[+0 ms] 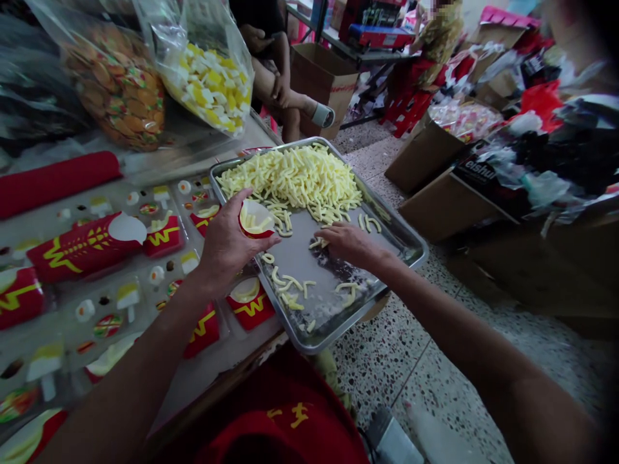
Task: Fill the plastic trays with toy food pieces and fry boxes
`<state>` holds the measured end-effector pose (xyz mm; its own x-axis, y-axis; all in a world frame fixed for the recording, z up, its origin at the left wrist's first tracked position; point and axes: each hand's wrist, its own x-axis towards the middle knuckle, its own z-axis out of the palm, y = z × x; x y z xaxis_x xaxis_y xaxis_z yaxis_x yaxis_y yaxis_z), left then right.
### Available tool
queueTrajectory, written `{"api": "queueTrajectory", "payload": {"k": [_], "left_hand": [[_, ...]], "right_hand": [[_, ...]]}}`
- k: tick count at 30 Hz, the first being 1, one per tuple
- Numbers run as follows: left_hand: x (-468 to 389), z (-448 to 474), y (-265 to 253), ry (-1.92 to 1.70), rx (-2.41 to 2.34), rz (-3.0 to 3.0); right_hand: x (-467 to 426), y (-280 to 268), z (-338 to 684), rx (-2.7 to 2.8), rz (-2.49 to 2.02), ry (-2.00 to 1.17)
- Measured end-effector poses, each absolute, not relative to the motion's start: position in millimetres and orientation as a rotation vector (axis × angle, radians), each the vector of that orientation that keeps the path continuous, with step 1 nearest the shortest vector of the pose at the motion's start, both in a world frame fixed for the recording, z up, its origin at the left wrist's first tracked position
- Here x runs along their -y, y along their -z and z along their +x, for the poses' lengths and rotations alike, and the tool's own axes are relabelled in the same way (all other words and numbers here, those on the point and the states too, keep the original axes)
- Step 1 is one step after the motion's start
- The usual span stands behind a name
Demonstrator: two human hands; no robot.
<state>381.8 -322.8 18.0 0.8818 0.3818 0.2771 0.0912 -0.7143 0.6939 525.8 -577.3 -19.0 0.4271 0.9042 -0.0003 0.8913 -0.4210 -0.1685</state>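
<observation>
My left hand (227, 238) holds a small red fries carton (247, 232) over the left edge of a metal tray (416, 252). The carton's opening faces me, and a few pale yellow fries (255, 223) show inside it. My right hand (352, 243) is down in the tray, its fingers bent together around a few loose fries (316, 243). At the tray's far end lies a big heap of fries (300, 177). More loose ones are scattered on the near part of the tray bottom.
Clear plastic trays with filled red cartons (250, 309) and small toy foods cover the table at left. A stack of nested cartons (87, 248) lies on them. Behind are bags of brown discs (120, 90) and yellow-white pieces (213, 84). A seated person's legs (285, 96) and boxes (435, 138) stand beyond.
</observation>
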Motion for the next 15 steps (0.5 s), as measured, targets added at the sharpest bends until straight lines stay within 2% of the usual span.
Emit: {"api": "queueTrajectory", "payload": {"k": [4, 10, 15], "left_hand": [[319, 378, -14, -0.492, -0.354, 2.322], [328, 378, -26, -0.456, -0.339, 2.356], [356, 377, -33, -0.253, -0.140, 2.443]], "right_hand": [[572, 16, 516, 1.211, -2.510, -0.081], [537, 0, 506, 1.616, -2.703, -0.343], [548, -23, 498, 1.407, -2.668, -0.442]]}}
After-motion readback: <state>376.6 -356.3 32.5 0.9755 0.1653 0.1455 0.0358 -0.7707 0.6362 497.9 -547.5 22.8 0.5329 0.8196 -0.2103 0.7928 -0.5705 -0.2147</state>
